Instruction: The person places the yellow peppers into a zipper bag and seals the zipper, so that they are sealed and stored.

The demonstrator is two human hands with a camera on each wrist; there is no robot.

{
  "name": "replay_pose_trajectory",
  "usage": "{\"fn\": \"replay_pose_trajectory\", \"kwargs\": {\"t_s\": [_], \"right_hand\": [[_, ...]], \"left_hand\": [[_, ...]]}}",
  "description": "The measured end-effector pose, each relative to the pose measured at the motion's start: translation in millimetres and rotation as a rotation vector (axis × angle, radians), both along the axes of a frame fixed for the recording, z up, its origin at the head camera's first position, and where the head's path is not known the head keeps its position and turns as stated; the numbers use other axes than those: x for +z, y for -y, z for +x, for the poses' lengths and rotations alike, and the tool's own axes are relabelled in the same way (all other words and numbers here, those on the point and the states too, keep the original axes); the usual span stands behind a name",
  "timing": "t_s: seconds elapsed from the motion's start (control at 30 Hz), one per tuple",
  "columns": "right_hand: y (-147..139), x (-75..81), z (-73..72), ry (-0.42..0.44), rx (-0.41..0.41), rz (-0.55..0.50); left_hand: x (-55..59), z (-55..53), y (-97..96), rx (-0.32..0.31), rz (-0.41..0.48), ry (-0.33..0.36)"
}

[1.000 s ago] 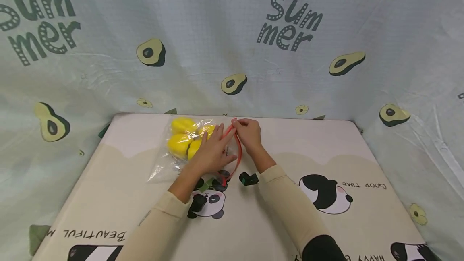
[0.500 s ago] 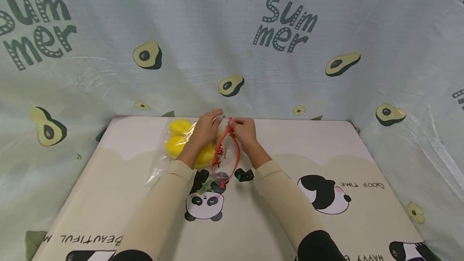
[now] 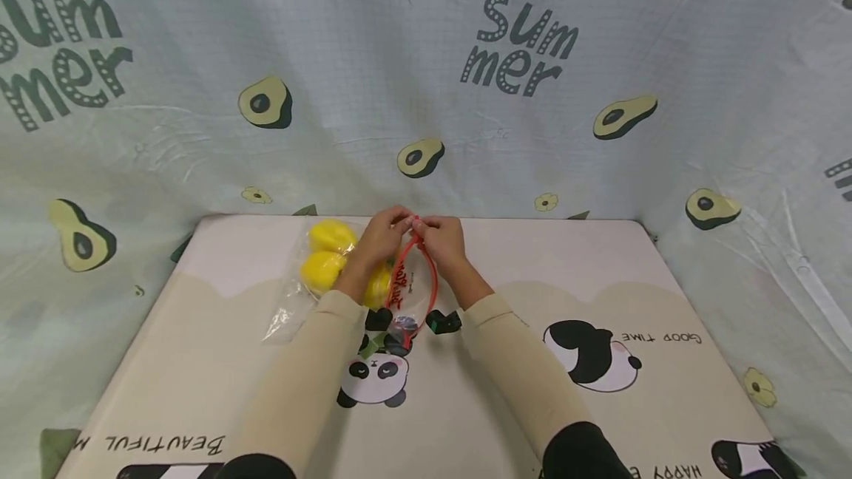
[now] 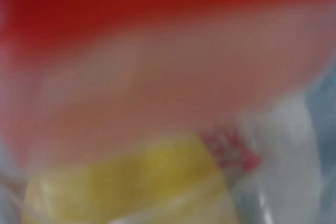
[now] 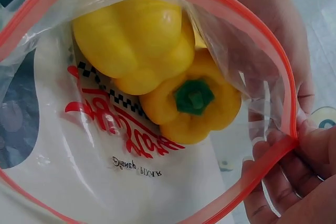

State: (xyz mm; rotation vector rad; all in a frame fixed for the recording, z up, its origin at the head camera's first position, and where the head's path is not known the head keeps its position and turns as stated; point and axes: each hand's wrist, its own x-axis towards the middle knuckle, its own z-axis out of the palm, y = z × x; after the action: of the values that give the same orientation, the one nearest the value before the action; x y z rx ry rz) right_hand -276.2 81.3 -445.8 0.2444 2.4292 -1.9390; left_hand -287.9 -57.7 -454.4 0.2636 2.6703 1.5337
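Note:
A clear zip bag (image 3: 282,320) lies on the table with its red zip edge (image 3: 434,276) spread into an open loop. Inside are yellow bell peppers (image 3: 322,270); the right wrist view shows two, one pepper (image 5: 194,98) turned with its green stem up. My left hand (image 3: 379,241) pinches the far corner of the zip edge. Beside it my right hand (image 3: 444,244) grips the same corner, thumb and fingers on the red strip. In the left wrist view a blurred finger (image 4: 173,77) lies against red, with pepper yellow below.
A panda-printed cover (image 3: 532,361) spreads over the table. Behind it hangs a pale curtain (image 3: 353,43) with avocado prints. Small black wrist devices (image 3: 444,322) sit beneath the wrists.
My left hand has left the bag's side, moved to the far end and now meets my right hand at the zip corner. The red loop has opened wider.

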Motion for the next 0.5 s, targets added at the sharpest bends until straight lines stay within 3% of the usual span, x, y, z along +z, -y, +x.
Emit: {"fn": "replay_pose_trajectory", "kwargs": {"t_s": [0.17,0.5], "right_hand": [[2.1,-1.3,-0.1,0.008,-0.009,0.016],[3.9,-5.0,-0.6,0.017,-0.046,0.091]], "left_hand": [[-1.7,1.5,-3.0,0.083,-0.014,0.011],[0.5,3.1,-8.0,0.165,-0.002,0.096]]}}
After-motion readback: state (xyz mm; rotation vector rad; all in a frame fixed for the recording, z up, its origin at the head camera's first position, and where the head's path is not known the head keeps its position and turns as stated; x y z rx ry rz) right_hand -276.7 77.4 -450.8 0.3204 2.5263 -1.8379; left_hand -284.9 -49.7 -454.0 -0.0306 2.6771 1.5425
